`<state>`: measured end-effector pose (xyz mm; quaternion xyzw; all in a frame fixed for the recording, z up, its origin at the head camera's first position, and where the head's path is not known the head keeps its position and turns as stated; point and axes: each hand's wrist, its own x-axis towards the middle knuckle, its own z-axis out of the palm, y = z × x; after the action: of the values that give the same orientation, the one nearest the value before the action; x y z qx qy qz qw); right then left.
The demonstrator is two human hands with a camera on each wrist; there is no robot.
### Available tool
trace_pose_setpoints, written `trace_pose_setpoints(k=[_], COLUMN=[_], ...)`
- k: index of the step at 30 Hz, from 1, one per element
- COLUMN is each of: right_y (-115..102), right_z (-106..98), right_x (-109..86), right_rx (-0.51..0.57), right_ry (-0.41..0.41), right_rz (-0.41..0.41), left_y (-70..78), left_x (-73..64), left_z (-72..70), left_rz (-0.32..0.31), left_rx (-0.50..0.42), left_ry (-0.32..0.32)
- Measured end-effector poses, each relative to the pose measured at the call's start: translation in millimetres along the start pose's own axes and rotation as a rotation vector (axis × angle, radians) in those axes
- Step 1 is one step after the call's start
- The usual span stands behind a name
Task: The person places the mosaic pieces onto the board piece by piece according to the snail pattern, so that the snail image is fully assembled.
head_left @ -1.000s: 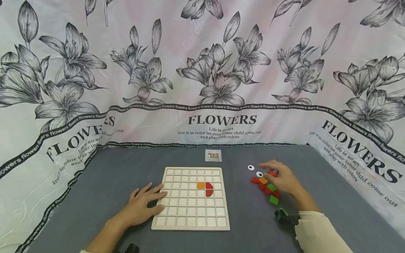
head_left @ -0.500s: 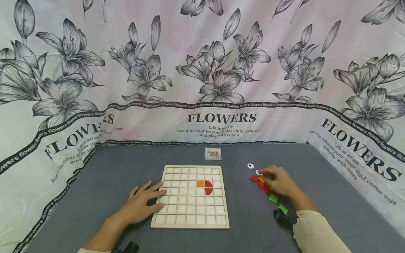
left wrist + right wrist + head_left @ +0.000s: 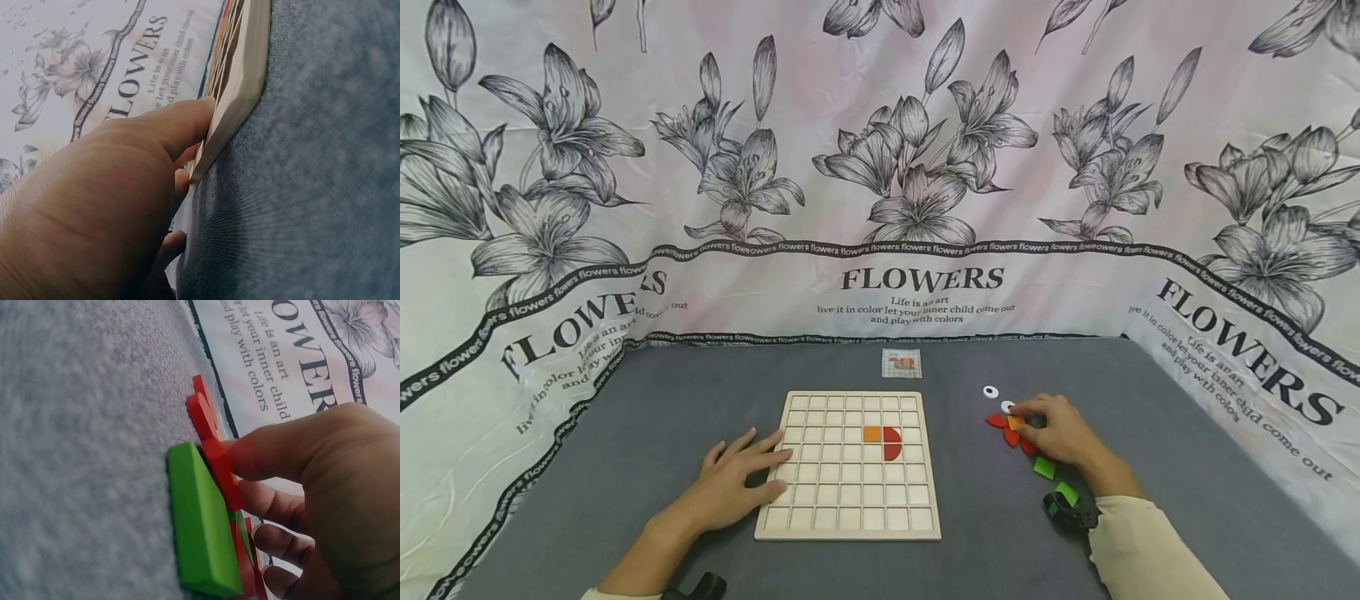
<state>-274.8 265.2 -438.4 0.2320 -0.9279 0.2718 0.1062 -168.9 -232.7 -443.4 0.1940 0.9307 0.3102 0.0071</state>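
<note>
My left hand [image 3: 733, 479] lies with fingers spread, its fingertips resting on the left edge of a wooden grid board [image 3: 847, 535]. In the left wrist view the thumb touches the rim of the board [image 3: 244, 94]. On the board sit an orange square tile [image 3: 872, 434] and two red quarter-round tiles [image 3: 891, 436]. To the right, my right hand [image 3: 1055, 429] pinches another orange square tile [image 3: 1013, 422] between thumb and index finger, low over the loose pieces. Its thumb is close against a red tile [image 3: 220, 472] in the right wrist view.
Two white eye discs [image 3: 991, 392] lie beyond the right hand. Several red tiles [image 3: 996, 421] and green tiles [image 3: 1043, 468] lie around and under it; some are hidden. A small picture card [image 3: 901, 363] lies behind the board. A flowered curtain [image 3: 925, 287] encloses the grey table.
My right hand has moved down and left from above the pieces, and its thumb and index finger have closed in on the orange tile. The left hand stays on the board.
</note>
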Motion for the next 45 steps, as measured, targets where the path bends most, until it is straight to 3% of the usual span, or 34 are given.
trace_pose_setpoints(k=[19, 26, 34, 39, 45], right_y=[-5, -6, -11, -24, -45], right_z=[-3, -4, -10, -17, -25], right_x=[3.6, 5.2, 5.0, 4.1, 6.5], right_rx=[-0.003, 0.003, 0.016, 0.009, 0.021], right_ry=[-0.048, -0.067, -0.004, 0.064, 0.081], right_rz=[0.175, 0.161, 0.16, 0.108, 0.061], left_y=[-3.3, -6.0, -5.6, -4.1, -3.6], left_x=[2.9, 3.2, 2.0, 1.5, 0.7], left_z=[-3.9, -5.0, -2.7, -0.9, 1.0], left_rz=[0.017, 0.02, 0.01, -0.001, -0.013], left_rx=[-0.011, -0.006, -0.008, -0.006, -0.005], left_ry=[-0.006, -0.003, -0.006, -0.008, -0.011])
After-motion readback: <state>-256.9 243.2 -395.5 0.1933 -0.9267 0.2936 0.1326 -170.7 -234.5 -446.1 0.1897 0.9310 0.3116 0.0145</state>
